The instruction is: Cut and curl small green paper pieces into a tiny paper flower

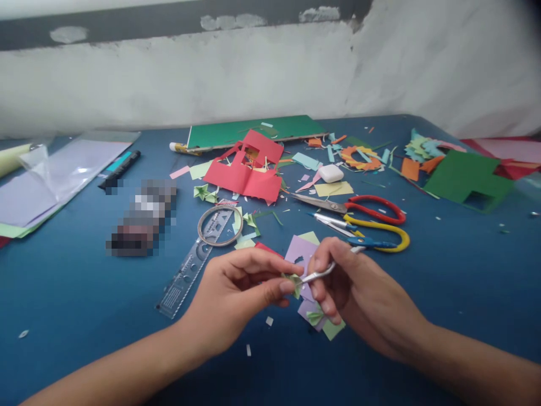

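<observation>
My left hand (240,287) pinches a small pale green folded paper piece (296,285) between thumb and fingertips. My right hand (355,282) grips a slim, bent silver metal tool (319,274), whose tip touches the green paper. Whether that tool has one or two arms is hard to make out. Beneath the hands lie a purple paper sheet (298,248) with a cut hole and a small green folded paper star (315,317). Just beyond my right hand are scissors (376,204) with red and yellow handles and a blue-and-silver compass (333,221), partly overlapping.
A clear ruler (186,276) lies left of my hands, with a tape roll (202,228) across it. Cut red paper (240,175), a white case (331,173) and a green board (253,132) sit farther back. Green card (460,177) lies right; plastic-sleeved paper (71,169) lies left.
</observation>
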Action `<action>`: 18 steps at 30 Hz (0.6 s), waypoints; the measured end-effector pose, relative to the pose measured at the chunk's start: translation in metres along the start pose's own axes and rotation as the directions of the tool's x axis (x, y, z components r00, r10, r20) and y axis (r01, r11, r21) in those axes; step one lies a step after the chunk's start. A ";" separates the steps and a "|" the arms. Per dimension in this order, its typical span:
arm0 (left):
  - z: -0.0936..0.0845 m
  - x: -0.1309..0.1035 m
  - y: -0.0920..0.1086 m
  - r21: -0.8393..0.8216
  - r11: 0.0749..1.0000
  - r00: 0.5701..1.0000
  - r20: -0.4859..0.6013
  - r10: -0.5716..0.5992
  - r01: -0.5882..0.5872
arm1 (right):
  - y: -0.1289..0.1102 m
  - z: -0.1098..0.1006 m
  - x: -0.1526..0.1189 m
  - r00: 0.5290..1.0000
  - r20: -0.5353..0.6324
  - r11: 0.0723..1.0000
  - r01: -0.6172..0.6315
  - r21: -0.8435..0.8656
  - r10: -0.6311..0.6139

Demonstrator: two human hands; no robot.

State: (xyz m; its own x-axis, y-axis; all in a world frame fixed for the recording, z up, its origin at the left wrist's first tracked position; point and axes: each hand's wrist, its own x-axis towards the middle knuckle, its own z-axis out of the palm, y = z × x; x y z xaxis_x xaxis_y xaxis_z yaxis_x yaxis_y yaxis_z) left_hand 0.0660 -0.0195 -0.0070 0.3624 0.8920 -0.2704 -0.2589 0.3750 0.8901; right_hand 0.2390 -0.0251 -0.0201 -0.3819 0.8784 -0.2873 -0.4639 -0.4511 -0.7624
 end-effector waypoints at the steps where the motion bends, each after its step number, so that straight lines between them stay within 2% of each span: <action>1: 0.000 0.000 0.000 0.003 1.000 1.000 -0.002 -0.002 0.002 | 0.000 -0.001 0.000 1.000 0.006 1.000 0.007 0.010 -0.008; 3: 0.000 0.001 -0.001 0.008 1.000 1.000 -0.013 -0.006 0.006 | 0.000 -0.003 -0.002 0.997 0.018 0.997 0.073 -0.028 -0.072; 7: 0.000 0.000 -0.001 0.024 1.000 1.000 -0.031 -0.004 0.005 | 0.002 -0.008 -0.009 0.962 0.067 0.925 0.274 -0.263 -0.265; 10: -0.001 -0.002 0.000 0.013 1.000 1.000 -0.019 0.004 -0.004 | 0.003 -0.008 -0.012 0.945 0.096 0.895 0.328 -0.304 -0.314; 14: -0.001 -0.003 0.000 0.000 1.000 1.000 0.011 0.017 -0.017 | 0.003 -0.005 -0.008 0.978 0.074 0.969 0.206 -0.136 -0.197; 18: 0.000 -0.002 -0.001 -0.005 0.999 0.999 0.016 0.033 -0.033 | 0.001 -0.001 -0.003 0.997 0.016 0.997 0.070 -0.014 -0.069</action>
State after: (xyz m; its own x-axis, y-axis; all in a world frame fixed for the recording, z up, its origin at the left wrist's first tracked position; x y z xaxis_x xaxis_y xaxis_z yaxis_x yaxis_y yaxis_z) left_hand 0.0656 -0.0220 -0.0071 0.3682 0.8996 -0.2347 -0.2752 0.3466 0.8967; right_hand 0.2411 -0.0281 -0.0203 -0.3614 0.9050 -0.2244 -0.4783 -0.3865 -0.7886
